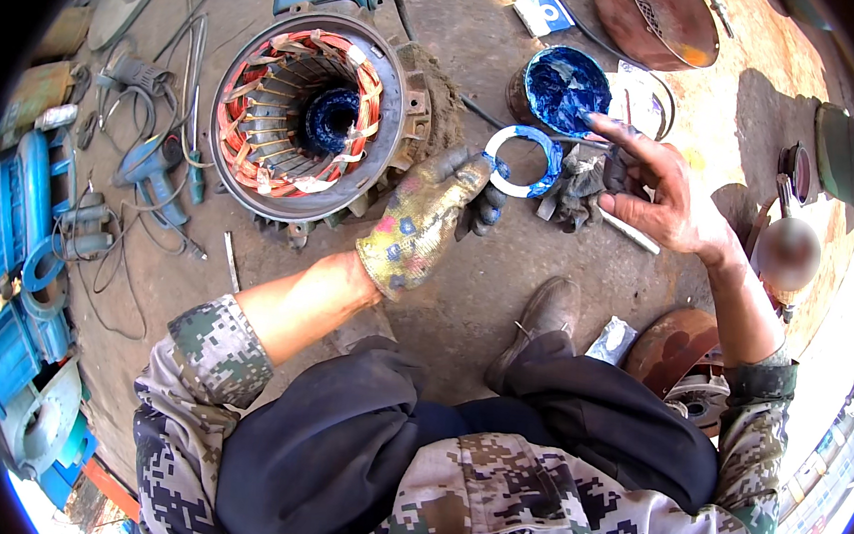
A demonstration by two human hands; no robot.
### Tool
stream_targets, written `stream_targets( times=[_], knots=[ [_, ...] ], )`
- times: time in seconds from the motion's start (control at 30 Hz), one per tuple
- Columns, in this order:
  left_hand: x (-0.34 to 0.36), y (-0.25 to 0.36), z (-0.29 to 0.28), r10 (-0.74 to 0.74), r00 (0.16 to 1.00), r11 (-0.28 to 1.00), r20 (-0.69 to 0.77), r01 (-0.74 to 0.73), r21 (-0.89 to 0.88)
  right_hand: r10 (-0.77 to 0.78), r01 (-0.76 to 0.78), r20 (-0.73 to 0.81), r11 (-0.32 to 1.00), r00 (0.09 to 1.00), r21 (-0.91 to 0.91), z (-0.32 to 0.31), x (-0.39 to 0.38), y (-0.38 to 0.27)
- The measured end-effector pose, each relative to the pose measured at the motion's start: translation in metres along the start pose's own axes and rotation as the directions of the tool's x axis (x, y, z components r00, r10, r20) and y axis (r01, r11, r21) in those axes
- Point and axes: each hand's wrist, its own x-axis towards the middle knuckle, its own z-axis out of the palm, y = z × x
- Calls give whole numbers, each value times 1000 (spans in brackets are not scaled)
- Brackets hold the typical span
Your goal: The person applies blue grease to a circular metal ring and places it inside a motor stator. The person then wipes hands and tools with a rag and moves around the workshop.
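My left hand (415, 226), in a stained patterned glove, grips a white ring (525, 188) smeared with blue grease by its left side. My bare right hand (665, 195) has its index finger stretched to the rim of a can of blue grease (560, 85), its other fingers bent and blue-smudged, apparently holding nothing; whether it touches the grease is unclear. A motor housing (300, 202) with red copper windings and blue grease deep inside stands left of the ring. A dark crumpled rag (576, 183) and a pale rod (630, 233) lie below the can.
Blue cast parts (15, 214) line the left edge, beside a power tool (149, 165) and tangled cables. A rusty pan (657, 19) sits at top right, a rusty cover (666, 346) near my right leg. My shoe (543, 321) rests on the dirty floor.
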Motion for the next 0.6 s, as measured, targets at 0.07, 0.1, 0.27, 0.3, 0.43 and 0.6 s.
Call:
stream_targets(
  times=[0.07, 0.1, 0.27, 0.3, 0.43, 0.6],
  knots=[
    [2, -1, -2, 7, 1000, 999, 5, -7, 48, 76, -80, 37, 990, 996, 117, 10, 5, 0],
    [2, -1, -2, 13, 1000, 999, 3, -13, 41, 79, -89, 70, 985, 994, 150, 13, 8, 0],
    [2, -1, 3, -10, 999, 1000, -38, 9, -18, 75, -85, 57, 976, 996, 202, 16, 6, 6],
    [2, -1, 2, -10, 999, 1000, -48, 9, -12, 101, -117, 76, 959, 992, 257, 16, 5, 4],
    [7, -8, -3, -7, 998, 998, -55, 3, -71, 121, -139, 67, 867, 990, 478, 26, -1, 6],
    [8, -7, 0, -4, 998, 996, -69, -3, -91, 81, -172, 166, 727, 983, 665, 39, -8, 10]
  ],
)
